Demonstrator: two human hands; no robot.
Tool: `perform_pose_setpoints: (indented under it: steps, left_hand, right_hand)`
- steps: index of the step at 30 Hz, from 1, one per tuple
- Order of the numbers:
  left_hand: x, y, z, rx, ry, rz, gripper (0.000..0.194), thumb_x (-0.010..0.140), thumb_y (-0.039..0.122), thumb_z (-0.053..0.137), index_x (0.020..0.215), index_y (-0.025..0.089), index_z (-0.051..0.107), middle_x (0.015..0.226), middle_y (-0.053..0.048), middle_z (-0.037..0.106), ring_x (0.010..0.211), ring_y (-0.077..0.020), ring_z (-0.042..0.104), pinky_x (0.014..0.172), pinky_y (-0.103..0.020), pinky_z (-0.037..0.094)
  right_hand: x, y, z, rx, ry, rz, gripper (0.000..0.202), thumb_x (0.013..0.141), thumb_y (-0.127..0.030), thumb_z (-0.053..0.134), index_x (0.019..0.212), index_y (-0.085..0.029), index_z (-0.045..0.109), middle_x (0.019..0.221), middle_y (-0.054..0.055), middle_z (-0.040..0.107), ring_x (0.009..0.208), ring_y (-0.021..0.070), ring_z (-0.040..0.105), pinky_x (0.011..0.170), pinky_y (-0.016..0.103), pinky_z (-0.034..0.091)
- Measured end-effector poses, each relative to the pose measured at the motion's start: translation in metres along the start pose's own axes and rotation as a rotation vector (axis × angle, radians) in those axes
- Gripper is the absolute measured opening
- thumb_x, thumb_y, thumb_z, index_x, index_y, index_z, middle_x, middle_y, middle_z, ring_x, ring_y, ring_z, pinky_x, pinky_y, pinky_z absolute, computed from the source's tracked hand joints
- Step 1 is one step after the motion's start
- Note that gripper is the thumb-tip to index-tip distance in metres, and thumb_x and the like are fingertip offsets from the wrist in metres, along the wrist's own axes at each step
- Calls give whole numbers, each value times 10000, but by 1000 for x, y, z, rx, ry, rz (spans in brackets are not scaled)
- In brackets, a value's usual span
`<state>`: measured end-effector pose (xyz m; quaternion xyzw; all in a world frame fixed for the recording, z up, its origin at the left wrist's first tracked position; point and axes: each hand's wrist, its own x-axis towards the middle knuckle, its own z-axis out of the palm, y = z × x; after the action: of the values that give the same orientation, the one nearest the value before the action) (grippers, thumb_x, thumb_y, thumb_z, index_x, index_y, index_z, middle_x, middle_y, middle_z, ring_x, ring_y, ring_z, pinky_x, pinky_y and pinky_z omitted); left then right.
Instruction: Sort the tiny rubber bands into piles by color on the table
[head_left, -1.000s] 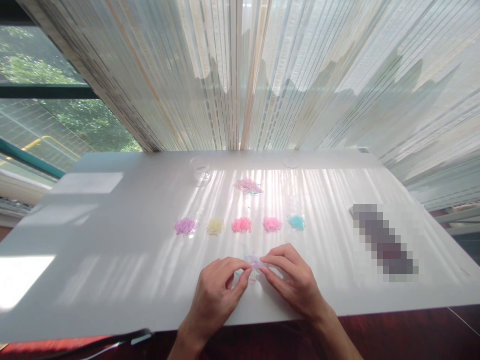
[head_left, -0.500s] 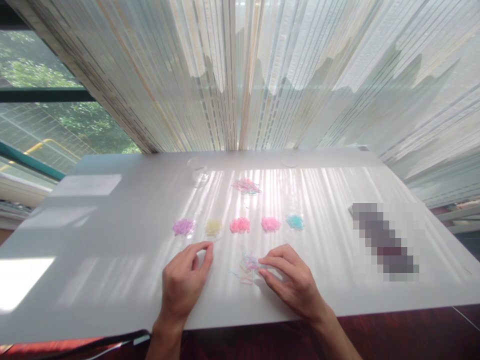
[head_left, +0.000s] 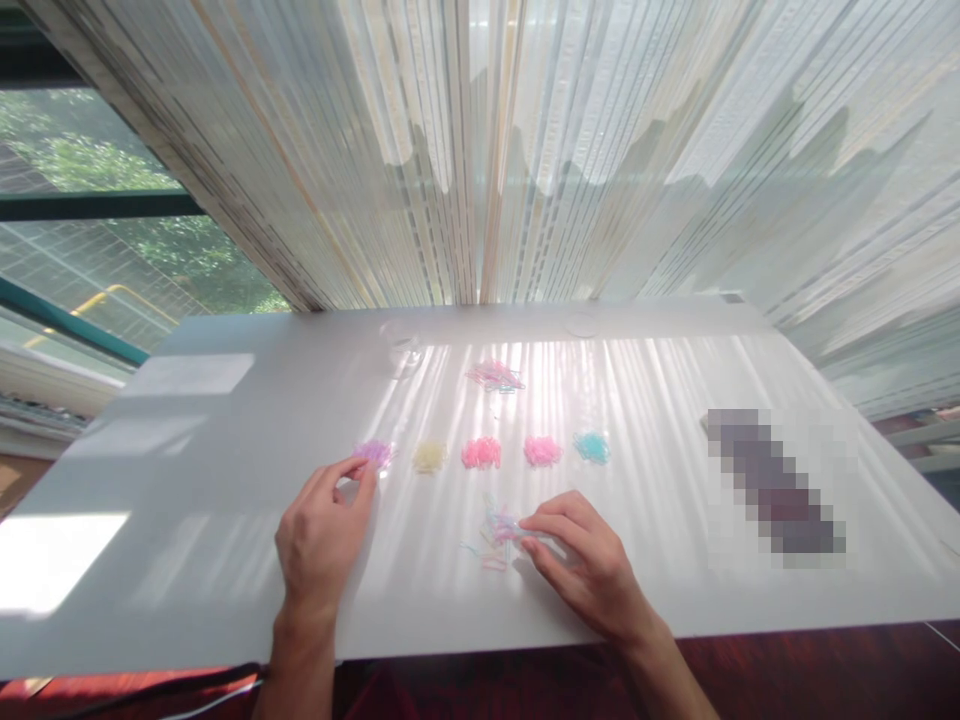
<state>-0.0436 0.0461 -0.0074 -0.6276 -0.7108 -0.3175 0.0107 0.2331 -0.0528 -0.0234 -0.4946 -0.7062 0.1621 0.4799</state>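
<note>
My left hand (head_left: pixel 326 530) is over the near edge of a purple pile (head_left: pixel 377 453) of small thin plastic pieces, thumb and forefinger pinched together. Whatever is between those fingertips is too small to make out. My right hand (head_left: pixel 577 560) rests at the right side of a loose mixed-colour heap (head_left: pixel 495 535) of thin looped pieces, its fingertips slightly apart and touching the heap's edge. Beyond the hands, in one row with the purple pile, lie a yellow pile (head_left: pixel 430 457), a red-pink pile (head_left: pixel 481 453), a pink pile (head_left: pixel 542 450) and a teal pile (head_left: pixel 592 447).
Farther back is another mixed pile (head_left: pixel 496 376) of pink and teal looped pieces. A clear round container (head_left: pixel 405 352) stands at its left, and a clear disc (head_left: pixel 582 326) lies near the curtain (head_left: pixel 480 150). A blurred-out dark object (head_left: pixel 776 480) is on the white table (head_left: pixel 225 450) at right.
My left hand has moved left, from in front of the yellow pile to the purple pile, fingers pinched. My right hand has stayed by the mixed heap almost unmoved.
</note>
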Motion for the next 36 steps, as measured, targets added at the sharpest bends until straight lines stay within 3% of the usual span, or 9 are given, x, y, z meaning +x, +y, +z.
perform_pose_setpoints:
  steps: [6, 8, 12, 16, 23, 32, 36]
  left_hand:
    - [-10, 1, -5, -117, 62, 187, 127, 929, 279, 672, 933, 186, 757, 723, 18, 657, 537, -107, 510, 605, -245, 429]
    - [-18, 7, -8, -237, -26, 281, 102, 960, 266, 664, 962, 192, 735, 771, 20, 677, 522, -95, 487, 599, -236, 449]
    - [-37, 29, -10, -443, -340, 535, 109, 999, 232, 641, 1092, 218, 696, 928, -4, 737, 578, -109, 531, 618, -240, 499]
    - [-51, 51, -2, -552, -458, 697, 124, 1005, 205, 626, 1106, 221, 696, 951, -45, 737, 852, -193, 682, 770, -308, 560]
    - [-60, 51, 15, -504, -435, 720, 161, 1010, 244, 640, 1160, 202, 682, 972, -62, 719, 870, -221, 689, 756, -358, 524]
    - [-60, 48, 15, -541, -467, 724, 100, 1050, 216, 587, 1103, 220, 671, 932, -32, 728, 825, -195, 682, 734, -341, 484]
    - [-60, 48, 16, -524, -415, 681, 161, 1042, 229, 593, 1193, 216, 647, 984, -57, 731, 866, -210, 680, 775, -351, 523]
  right_hand:
    - [1, 0, 1, -15, -3, 17, 156, 982, -116, 646, 1080, -220, 708, 893, 49, 675, 829, 199, 644, 710, 327, 576]
    - [2, 0, 1, -35, 5, 18, 167, 984, -105, 634, 1082, -220, 704, 896, 49, 671, 837, 199, 640, 713, 328, 574]
    - [2, 0, 1, -67, 2, 26, 215, 987, -76, 595, 1116, -218, 691, 932, 58, 658, 878, 203, 633, 741, 336, 578]
    - [0, 0, 2, -92, -29, 33, 225, 978, -78, 588, 1121, -220, 686, 946, 62, 647, 896, 212, 622, 761, 352, 578]
    - [1, -3, 5, -179, -118, 49, 138, 967, -146, 662, 1088, -207, 690, 932, 61, 654, 890, 228, 605, 787, 381, 545]
    - [2, -1, 5, -194, -143, 10, 100, 1005, -159, 634, 1042, -212, 710, 887, 42, 670, 839, 203, 595, 771, 363, 506]
    - [2, -1, 4, -172, -115, 41, 121, 1013, -181, 618, 1097, -213, 698, 917, 51, 673, 867, 210, 608, 773, 366, 538]
